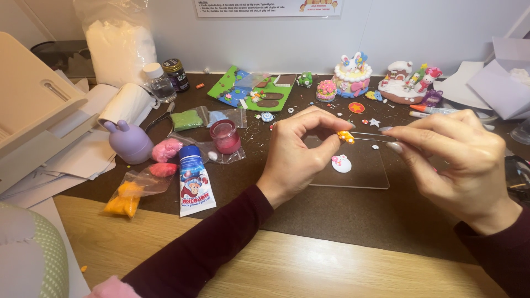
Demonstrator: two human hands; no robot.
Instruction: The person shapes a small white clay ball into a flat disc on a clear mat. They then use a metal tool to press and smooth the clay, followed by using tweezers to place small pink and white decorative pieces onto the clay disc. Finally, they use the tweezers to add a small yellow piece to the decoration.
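- Your left hand [295, 152] pinches a tiny orange clay piece [346, 136] between thumb and forefinger, above the clear acrylic sheet [364, 168] at the table's centre. Squeezing harder could flatten it.
- Your right hand [458, 160], at 3 o'clock of the piece, has its fingers closed on a thin clear tool [371, 134] touching the clay. A slip could gouge or flick it away.
- A white clay figure [341, 163] lies at 6 o'clock, just below; a dropped piece might stick to it.
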